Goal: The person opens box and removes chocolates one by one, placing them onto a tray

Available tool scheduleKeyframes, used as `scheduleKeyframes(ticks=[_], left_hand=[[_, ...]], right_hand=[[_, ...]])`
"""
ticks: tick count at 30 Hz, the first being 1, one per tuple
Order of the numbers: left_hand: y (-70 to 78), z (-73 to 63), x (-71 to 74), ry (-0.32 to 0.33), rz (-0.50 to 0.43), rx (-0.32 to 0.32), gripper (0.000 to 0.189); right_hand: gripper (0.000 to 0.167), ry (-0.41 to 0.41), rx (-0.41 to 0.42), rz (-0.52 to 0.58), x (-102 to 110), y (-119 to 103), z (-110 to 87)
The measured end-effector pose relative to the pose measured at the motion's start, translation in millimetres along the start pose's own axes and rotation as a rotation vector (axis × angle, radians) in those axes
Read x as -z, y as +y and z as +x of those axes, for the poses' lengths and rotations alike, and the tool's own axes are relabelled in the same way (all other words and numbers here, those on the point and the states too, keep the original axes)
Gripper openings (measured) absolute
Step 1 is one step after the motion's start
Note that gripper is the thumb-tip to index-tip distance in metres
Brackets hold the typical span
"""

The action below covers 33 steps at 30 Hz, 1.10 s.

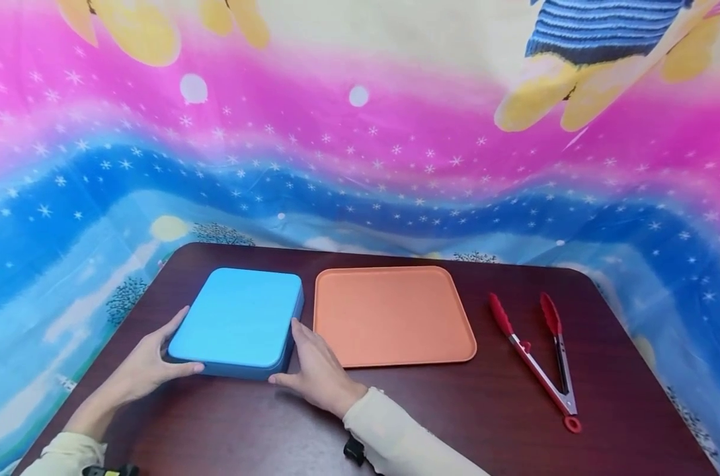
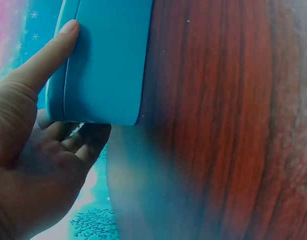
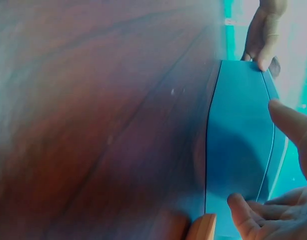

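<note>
A blue box (image 1: 235, 317) with a lighter blue lid sits on the table toward the left. My left hand (image 1: 145, 363) holds its near left corner, thumb along the front wall and fingers round the left side. At the near right corner, my right hand (image 1: 320, 373) grips the box, with its thumb at the front and fingers along the right side. In the left wrist view, the left thumb (image 2: 63, 37) lies across the seam between lid and box (image 2: 108, 60). The right wrist view shows both hands at the box's (image 3: 238, 135) front wall.
An orange tray (image 1: 392, 317) lies flat just right of the box. Farther right are red-tipped tongs (image 1: 540, 373) with their arms spread. The dark wooden table (image 1: 229, 430) has rounded far corners, and a patterned cloth (image 1: 360, 165) hangs behind it.
</note>
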<state>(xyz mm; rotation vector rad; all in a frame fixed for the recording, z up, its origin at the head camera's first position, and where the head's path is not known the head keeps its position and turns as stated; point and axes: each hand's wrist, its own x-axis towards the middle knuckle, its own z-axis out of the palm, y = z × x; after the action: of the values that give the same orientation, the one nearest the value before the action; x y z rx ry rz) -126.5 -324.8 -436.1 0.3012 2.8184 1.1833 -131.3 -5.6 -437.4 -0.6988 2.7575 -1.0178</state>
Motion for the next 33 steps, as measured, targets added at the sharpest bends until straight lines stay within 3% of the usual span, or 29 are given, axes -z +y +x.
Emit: scheduleKeyframes(ticks=[11,23,33], left_hand=[[-3.2,0.4,-1.8,-0.005,-0.046,-0.013,0.11],[-3.6,-0.7,-1.7,0.014,-0.003,0.0,0.11],[-2.9,-0.2,-3.4,0.037,-0.034,0.014,0.107]], right_hand=[[0.099,0.069,-0.073,0.244,-6,-5,2.8],[0.104,0.069,-0.093,0.247,-13,-5,5.6],[0.106,0.112,-0.083,0.19,-19,-10,7.0]])
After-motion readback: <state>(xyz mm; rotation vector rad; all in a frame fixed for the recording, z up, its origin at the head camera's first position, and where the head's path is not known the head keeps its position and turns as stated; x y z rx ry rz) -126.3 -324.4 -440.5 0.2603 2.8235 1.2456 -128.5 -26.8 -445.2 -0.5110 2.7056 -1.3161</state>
